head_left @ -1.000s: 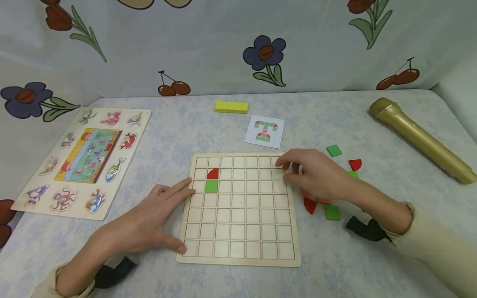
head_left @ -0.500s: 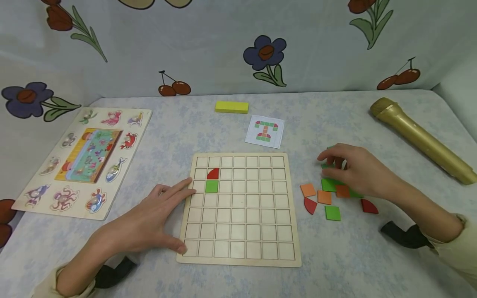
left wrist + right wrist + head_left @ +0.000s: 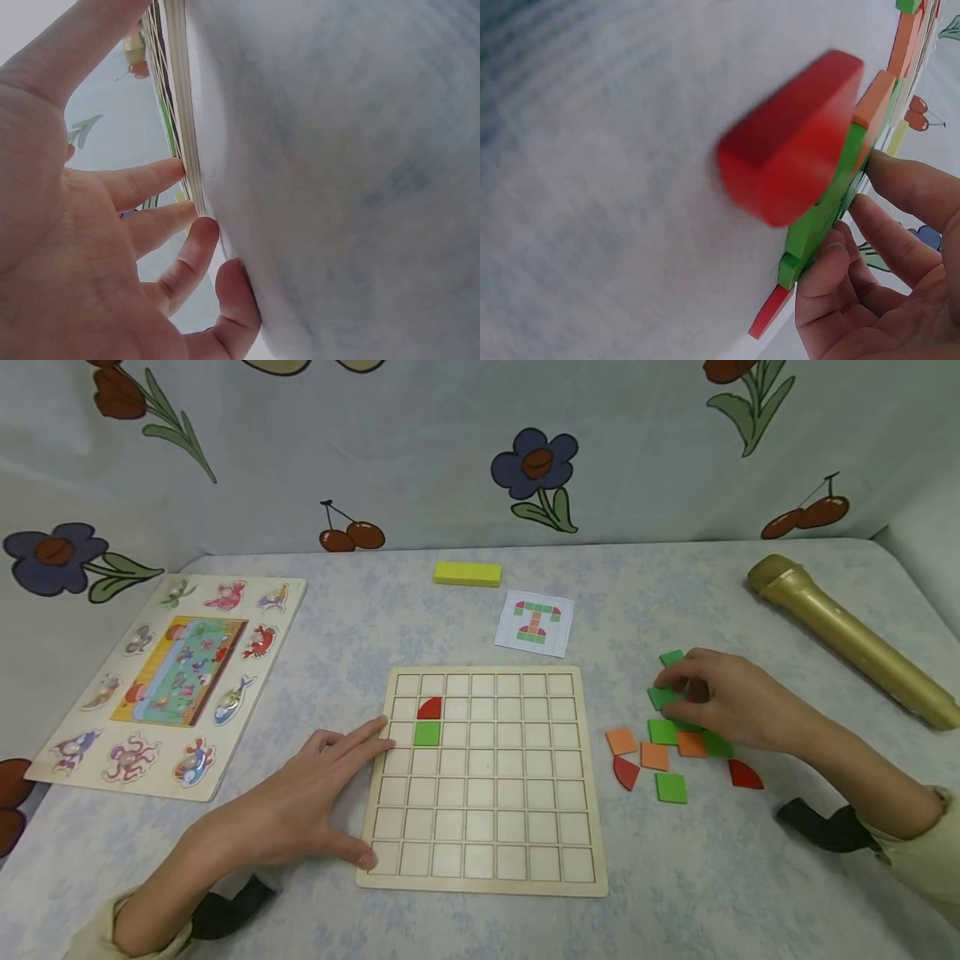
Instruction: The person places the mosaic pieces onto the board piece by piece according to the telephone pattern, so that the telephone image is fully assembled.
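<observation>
A pale wooden grid board (image 3: 481, 889) lies flat in the head view, with a red quarter-round piece (image 3: 430, 708) directly above a green square (image 3: 427, 733) in its upper left cells. My left hand (image 3: 288, 806) rests spread against the board's left edge, thumb near the lower corner; the left wrist view shows fingertips at that edge. Right of the board, my right hand (image 3: 738, 702) has thumb and index finger on opposite sides of a green square (image 3: 660, 697), pinching it among loose pieces. In the right wrist view a red piece (image 3: 795, 142) is closest to the camera.
Orange squares (image 3: 655, 757), green squares and red pieces lie right of the board. Behind it are a pattern card (image 3: 534, 624) and a yellow block (image 3: 467, 574). A sea-animal puzzle (image 3: 251, 693) lies left, a gold microphone (image 3: 855, 643) right.
My right hand has moved right, from the board's upper right corner to the loose pieces, where its thumb and finger now flank a green square. My left hand has stayed at the board's edge.
</observation>
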The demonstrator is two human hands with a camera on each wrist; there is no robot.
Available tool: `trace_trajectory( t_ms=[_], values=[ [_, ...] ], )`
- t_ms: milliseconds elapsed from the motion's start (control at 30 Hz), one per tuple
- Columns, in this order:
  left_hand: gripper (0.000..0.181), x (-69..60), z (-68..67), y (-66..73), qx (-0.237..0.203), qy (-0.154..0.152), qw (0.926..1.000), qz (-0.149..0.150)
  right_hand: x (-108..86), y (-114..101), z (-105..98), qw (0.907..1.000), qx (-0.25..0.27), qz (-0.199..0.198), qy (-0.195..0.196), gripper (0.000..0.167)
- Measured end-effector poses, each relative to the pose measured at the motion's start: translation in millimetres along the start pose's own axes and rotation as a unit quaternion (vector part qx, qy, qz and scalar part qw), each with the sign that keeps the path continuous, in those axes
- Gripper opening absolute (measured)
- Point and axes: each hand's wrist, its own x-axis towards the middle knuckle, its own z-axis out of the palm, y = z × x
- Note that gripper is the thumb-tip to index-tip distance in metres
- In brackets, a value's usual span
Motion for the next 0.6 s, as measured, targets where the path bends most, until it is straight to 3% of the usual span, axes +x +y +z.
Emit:
trace_trajectory(
  t_ms=[600],
  values=[
    [0.114,-0.1,-0.1,0.3,0.004,-0.001,1.0000,-0.003,2.7,-2.1,0.4,0.9993,-0.034,0.013,-0.009,0.028]
  ],
)
